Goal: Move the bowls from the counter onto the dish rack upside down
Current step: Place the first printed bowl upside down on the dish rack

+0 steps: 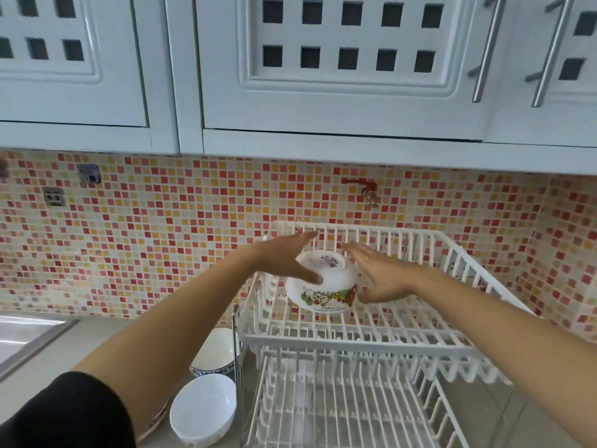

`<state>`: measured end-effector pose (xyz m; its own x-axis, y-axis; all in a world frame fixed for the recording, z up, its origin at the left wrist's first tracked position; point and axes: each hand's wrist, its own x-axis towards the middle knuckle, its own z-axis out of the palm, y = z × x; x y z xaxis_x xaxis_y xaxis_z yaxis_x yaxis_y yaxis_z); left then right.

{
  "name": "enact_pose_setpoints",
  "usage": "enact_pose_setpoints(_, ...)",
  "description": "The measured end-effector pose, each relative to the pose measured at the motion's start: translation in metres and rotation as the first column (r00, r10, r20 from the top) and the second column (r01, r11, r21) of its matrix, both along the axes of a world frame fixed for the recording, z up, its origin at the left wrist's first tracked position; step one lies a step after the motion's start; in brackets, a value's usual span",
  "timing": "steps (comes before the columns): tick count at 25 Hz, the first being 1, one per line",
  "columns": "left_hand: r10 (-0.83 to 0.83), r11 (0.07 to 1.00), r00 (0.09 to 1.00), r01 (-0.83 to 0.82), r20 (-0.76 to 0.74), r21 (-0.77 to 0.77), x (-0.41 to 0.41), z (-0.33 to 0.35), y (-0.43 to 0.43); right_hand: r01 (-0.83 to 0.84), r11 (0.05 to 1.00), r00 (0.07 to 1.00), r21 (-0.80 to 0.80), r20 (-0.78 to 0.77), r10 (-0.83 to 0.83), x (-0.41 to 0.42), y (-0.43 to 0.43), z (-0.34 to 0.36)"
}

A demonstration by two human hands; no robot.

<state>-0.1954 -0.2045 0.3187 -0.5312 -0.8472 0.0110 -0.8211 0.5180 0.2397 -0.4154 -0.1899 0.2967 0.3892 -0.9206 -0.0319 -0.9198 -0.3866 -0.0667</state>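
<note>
A white bowl (326, 286) with cartoon animals around its rim sits upside down, slightly tilted, on the upper tier of the white wire dish rack (420, 344). My left hand (287, 257) is at the bowl's left side with its fingers stretched flat and its thumb resting on the bowl. My right hand (381, 276) is against the bowl's right side, fingers straight and spread. Neither hand wraps around it. On the counter left of the rack lie a plain white bowl (203, 409) and, behind it, a blue-trimmed bowl (216, 354), both open side up.
The rack has a lower tier (339, 409) below the front edge. A steel sink (26, 334) is at the left. A red-handled tap (368, 192) sticks out of the mosaic wall above the rack. White wall cupboards (339, 76) hang overhead.
</note>
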Motion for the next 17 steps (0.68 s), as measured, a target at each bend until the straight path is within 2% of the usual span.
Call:
enact_pose_setpoints(3, 0.035, 0.983, 0.997, -0.047, -0.074, -0.176, 0.029, 0.024, 0.023, -0.045, 0.985, 0.989, -0.166, 0.129, 0.067, 0.037, 0.018, 0.027)
enact_pose_setpoints(6, 0.155, 0.962, 0.972, -0.189, -0.176, -0.197, 0.083, 0.028, 0.035, -0.146, 0.939, 0.953, -0.312, 0.212, 0.219, 0.108, 0.028, 0.048)
enact_pose_setpoints(8, 0.280, 0.933, 0.935, -0.318, -0.218, -0.168, 0.124, 0.017, 0.039, -0.195, 0.922, 0.938, -0.336, 0.212, 0.275, 0.163, 0.029, 0.050)
enact_pose_setpoints(12, 0.557, 0.811, 0.811, -0.577, -0.179, -0.097, 0.214, -0.036, 0.063, -0.211, 0.956, 0.947, -0.203, 0.201, 0.252, 0.275, 0.023, 0.010)
enact_pose_setpoints(17, 0.764, 0.645, 0.643, -0.759, -0.054, 0.088, 0.283, -0.163, 0.098, -0.111, 0.991, 0.946, 0.069, 0.313, 0.084, 0.351, 0.025, -0.122)
